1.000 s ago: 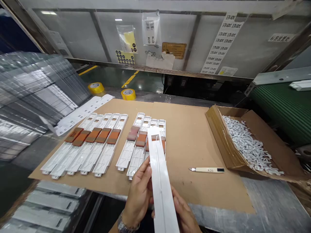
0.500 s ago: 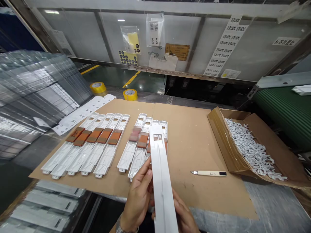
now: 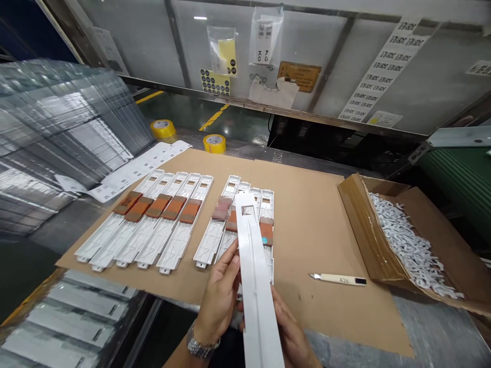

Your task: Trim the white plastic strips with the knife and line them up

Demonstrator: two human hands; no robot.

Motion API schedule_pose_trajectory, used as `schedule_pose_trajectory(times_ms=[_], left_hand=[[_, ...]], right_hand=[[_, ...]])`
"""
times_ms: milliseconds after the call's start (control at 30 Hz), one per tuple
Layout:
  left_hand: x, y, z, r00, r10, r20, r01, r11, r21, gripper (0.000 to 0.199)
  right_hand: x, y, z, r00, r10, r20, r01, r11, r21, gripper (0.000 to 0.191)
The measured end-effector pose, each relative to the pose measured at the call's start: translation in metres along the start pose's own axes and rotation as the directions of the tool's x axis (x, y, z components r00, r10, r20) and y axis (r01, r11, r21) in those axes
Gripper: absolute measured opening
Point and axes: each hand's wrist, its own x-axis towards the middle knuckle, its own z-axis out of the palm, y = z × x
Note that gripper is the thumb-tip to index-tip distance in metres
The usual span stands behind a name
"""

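A long white plastic panel (image 3: 256, 276) is held up in front of me, tilted, with a rectangular slot near its far end. My left hand (image 3: 219, 289) grips its left edge, thumb along the side; a metal watch is on that wrist. My right hand (image 3: 289, 329) is closed on its right edge lower down, its fingers partly hidden behind it. Beyond, similar white panels with orange-brown sleeves around their middles lie in two groups: a left group (image 3: 172, 240) and a nearer group (image 3: 209, 243), partly covered by the held panel.
Brown cardboard (image 3: 307, 220) covers the table. A utility knife (image 3: 339, 279) marked A26 lies right, beside a carton (image 3: 355, 230) of white plastic hooks (image 3: 410, 245). Yellow tape rolls (image 3: 214, 143) and a label sheet (image 3: 153, 166) sit behind. Wrapped panels (image 3: 72, 322) are stacked lower left.
The view has shifted, so the table things appear moved slightly to the right. Both hands still hold the white panel in nearly the same pose.
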Motion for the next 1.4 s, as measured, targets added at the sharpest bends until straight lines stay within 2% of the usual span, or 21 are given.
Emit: schedule_pose_trajectory(times_ms=[100,200,267,333,400,433,467,533,600,700,800,867,933,1067,1167,1267,1400], left_hand=[[0.005,0.006,-0.006,1.0,0.022,-0.014,-0.022,1.0,0.006,0.05],[0.007,0.008,-0.016,0.999,0.031,-0.011,-0.031,0.999,0.027,0.047],[0.006,0.007,-0.024,0.999,0.043,0.016,-0.044,0.997,0.062,0.05],[0.003,0.006,-0.032,0.998,0.052,0.022,-0.054,0.992,0.114,0.056],[0.002,0.005,-0.042,0.998,0.033,-0.044,-0.029,0.994,0.101,0.056],[0.002,0.005,-0.047,0.995,0.007,-0.096,-0.002,0.999,0.052,0.054],[0.003,0.007,-0.053,0.99,-0.023,-0.141,0.021,1.0,-0.015,0.052],[0.008,0.012,-0.067,0.975,-0.073,-0.208,0.041,0.987,-0.154,0.052],[0.015,0.021,-0.081,0.969,-0.094,-0.227,0.046,0.976,-0.212,0.054],[0.025,0.033,-0.095,0.974,-0.103,-0.201,0.055,0.971,-0.234,0.054],[0.036,0.039,-0.098,0.985,-0.114,-0.129,0.071,0.952,-0.297,0.049],[0.044,0.04,-0.095,0.99,-0.123,-0.075,0.093,0.943,-0.318,0.046],[0.054,0.041,-0.091,0.993,-0.116,-0.03,0.101,0.944,-0.313,0.046],[0.076,0.039,-0.08,0.998,-0.062,0.001,0.059,0.944,-0.326,0.045],[0.086,0.034,-0.071,0.999,-0.035,0.003,0.034,0.938,-0.345,0.039],[0.088,0.03,-0.065,0.999,-0.042,0.027,0.049,0.94,-0.339,0.038],[0.087,0.025,-0.068,0.997,-0.068,0.043,0.077,0.957,-0.278,0.048]], right_hand=[[0.005,-0.005,0.007,0.999,0.011,-0.031,-0.013,0.996,-0.087,0.05],[0.014,-0.008,0.01,0.997,-0.061,-0.04,0.042,0.93,-0.366,0.046],[0.022,-0.008,0.011,0.988,-0.148,0.046,0.142,0.753,-0.642,0.045],[0.032,-0.007,0.014,0.967,-0.175,0.183,0.245,0.461,-0.853,0.047],[0.042,-0.009,0.021,0.944,-0.116,0.31,0.325,0.156,-0.933,0.052],[0.047,-0.012,0.026,0.931,-0.06,0.361,0.364,0.046,-0.93,0.053],[0.053,-0.017,0.032,0.919,-0.012,0.394,0.394,-0.02,-0.919,0.051],[0.069,-0.032,0.046,0.91,0.007,0.415,0.414,-0.084,-0.907,0.039],[0.092,-0.047,0.06,0.921,-0.086,0.38,0.362,-0.17,-0.916,0.031],[0.143,-0.06,0.073,0.912,-0.204,0.356,0.271,-0.35,-0.897,0.033],[0.198,-0.06,0.074,0.916,-0.207,0.344,0.22,-0.456,-0.862,0.063],[0.225,-0.06,0.071,0.93,-0.172,0.325,0.197,-0.515,-0.834,0.081],[0.24,-0.06,0.068,0.944,-0.128,0.305,0.184,-0.563,-0.806,0.086],[0.239,-0.064,0.061,0.951,-0.099,0.292,0.166,-0.635,-0.755,0.073],[0.229,-0.066,0.054,0.95,-0.112,0.293,0.149,-0.663,-0.734,0.075],[0.221,-0.068,0.048,0.949,-0.114,0.295,0.143,-0.676,-0.723,0.075],[0.22,-0.072,0.049,0.954,-0.111,0.277,0.129,-0.685,-0.718,0.061]])
